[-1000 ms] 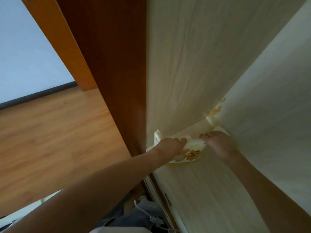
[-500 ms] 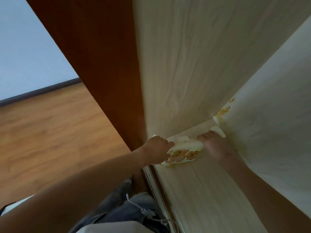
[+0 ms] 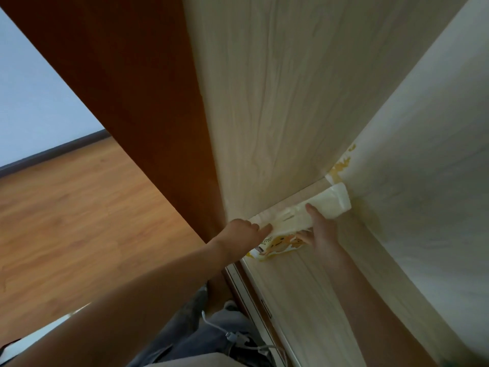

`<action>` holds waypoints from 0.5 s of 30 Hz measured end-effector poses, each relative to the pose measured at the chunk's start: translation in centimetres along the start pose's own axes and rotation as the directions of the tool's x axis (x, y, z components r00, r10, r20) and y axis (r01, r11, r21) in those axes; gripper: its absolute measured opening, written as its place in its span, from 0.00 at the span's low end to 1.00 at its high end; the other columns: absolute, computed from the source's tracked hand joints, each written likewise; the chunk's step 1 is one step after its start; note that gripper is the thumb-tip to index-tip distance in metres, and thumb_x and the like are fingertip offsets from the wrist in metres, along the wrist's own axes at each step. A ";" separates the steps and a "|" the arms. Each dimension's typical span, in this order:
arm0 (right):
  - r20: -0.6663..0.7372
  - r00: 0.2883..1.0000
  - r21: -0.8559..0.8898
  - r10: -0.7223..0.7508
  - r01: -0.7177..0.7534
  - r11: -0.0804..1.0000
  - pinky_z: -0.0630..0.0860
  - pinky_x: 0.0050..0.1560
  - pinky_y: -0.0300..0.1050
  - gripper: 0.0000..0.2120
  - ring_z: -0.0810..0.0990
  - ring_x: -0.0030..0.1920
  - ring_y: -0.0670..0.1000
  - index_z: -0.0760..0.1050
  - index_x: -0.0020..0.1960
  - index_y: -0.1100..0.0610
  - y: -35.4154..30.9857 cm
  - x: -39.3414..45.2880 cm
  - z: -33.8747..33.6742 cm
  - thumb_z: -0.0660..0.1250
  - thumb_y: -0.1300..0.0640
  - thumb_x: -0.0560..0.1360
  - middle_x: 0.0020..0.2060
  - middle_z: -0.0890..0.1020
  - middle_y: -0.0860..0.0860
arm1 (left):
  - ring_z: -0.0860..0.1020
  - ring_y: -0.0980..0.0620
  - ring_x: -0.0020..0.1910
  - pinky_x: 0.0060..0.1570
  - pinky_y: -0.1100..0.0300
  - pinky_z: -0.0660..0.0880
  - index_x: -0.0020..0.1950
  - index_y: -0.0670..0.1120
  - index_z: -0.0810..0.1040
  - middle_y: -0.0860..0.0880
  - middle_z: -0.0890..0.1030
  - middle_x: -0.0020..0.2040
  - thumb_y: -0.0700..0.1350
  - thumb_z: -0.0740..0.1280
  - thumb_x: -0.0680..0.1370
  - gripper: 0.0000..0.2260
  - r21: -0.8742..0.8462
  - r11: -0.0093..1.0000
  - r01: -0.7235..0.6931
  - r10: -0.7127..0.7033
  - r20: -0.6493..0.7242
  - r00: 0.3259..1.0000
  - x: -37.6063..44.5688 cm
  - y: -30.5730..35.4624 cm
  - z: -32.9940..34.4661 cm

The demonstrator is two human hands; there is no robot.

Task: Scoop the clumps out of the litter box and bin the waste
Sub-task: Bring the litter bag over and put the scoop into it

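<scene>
A pale yellow plastic bag point(image 3: 304, 221) with an orange cartoon print lies at the back corner of a light wooden cabinet compartment point(image 3: 304, 282). My left hand point(image 3: 242, 230) grips the bag's left end, fingers pinched on the plastic. My right hand point(image 3: 321, 231) holds the bag's middle, thumb on top and fingers under the printed part. The bag's folded far end point(image 3: 336, 202) rests against the right wall. No litter box, scoop or bin is in view.
The cabinet's back wall point(image 3: 277, 102) and right wall point(image 3: 423, 181) close in the compartment. A dark brown side panel point(image 3: 137, 102) stands at the left. Wooden floor point(image 3: 66, 221) lies beyond it. A white cable point(image 3: 238, 337) hangs over my grey trousers below.
The bag has been pulled out longer along the back corner, its far end now unfolded toward the right wall. My right hand shifted from on top of it to gripping its middle.
</scene>
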State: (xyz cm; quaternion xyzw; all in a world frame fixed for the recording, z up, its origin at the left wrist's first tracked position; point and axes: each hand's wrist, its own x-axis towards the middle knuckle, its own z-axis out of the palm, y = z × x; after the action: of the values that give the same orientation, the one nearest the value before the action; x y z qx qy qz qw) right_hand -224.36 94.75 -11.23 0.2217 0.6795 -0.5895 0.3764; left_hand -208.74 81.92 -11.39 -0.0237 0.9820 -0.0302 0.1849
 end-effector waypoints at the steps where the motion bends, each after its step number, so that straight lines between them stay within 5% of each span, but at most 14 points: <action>1: -0.031 0.999 0.010 -0.029 0.029 1.000 0.81 0.52 0.56 0.16 0.80 0.42 0.54 0.70 0.59 0.62 0.0 0.3 0.5 0.70 0.61 0.74 0.54 0.78 0.59 | 0.79 0.44 0.40 0.30 0.56 0.67 0.76 0.45 0.53 0.46 0.77 0.44 0.33 0.65 0.74 0.34 0.024 1.000 -0.004 0.004 0.016 1.000 0.1 0.1 -0.4; 4: -0.137 0.989 0.010 -0.048 0.050 0.999 0.82 0.44 0.46 0.18 0.81 0.47 0.58 0.69 0.64 0.69 -0.4 0.7 1.3 0.62 0.72 0.75 0.58 0.77 0.63 | 0.79 0.45 0.39 0.26 0.57 0.60 0.76 0.42 0.51 0.47 0.72 0.36 0.32 0.63 0.75 0.33 0.087 0.996 -0.027 0.023 0.053 0.998 0.4 0.1 -1.6; 8: -0.160 0.981 0.017 -0.113 0.118 0.993 0.80 0.37 0.40 0.18 0.79 0.50 0.59 0.69 0.65 0.70 -1.9 1.3 1.2 0.61 0.73 0.75 0.59 0.76 0.64 | 0.78 0.43 0.41 0.28 0.57 0.61 0.77 0.39 0.49 0.43 0.79 0.48 0.33 0.62 0.76 0.33 0.115 0.991 -0.071 0.067 0.039 0.997 1.4 -0.3 -3.7; 11: -0.148 0.980 0.031 -0.134 0.140 0.990 0.80 0.44 0.42 0.17 0.79 0.53 0.60 0.69 0.64 0.70 -3.1 1.8 1.0 0.61 0.72 0.75 0.59 0.76 0.63 | 0.72 0.45 0.32 0.34 0.55 0.67 0.76 0.39 0.51 0.44 0.79 0.45 0.32 0.61 0.76 0.31 0.140 0.988 -0.058 0.055 0.021 0.998 2.5 -1.1 -5.0; 15: -0.123 0.976 -0.063 -0.182 0.175 0.983 0.70 0.19 0.31 0.19 0.77 0.40 0.52 0.68 0.66 0.67 -4.5 2.4 1.4 0.60 0.70 0.76 0.53 0.76 0.60 | 0.65 0.49 0.27 0.34 0.56 0.66 0.75 0.38 0.53 0.45 0.75 0.40 0.30 0.60 0.74 0.31 0.145 0.988 -0.051 0.052 -0.008 0.999 3.0 -1.7 -6.2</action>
State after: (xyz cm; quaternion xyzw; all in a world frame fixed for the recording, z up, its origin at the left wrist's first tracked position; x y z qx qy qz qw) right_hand -228.88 92.16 -10.30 0.1873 0.7345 -0.5876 0.2832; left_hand -213.69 80.37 -6.58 0.0153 0.9786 -0.0965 0.1810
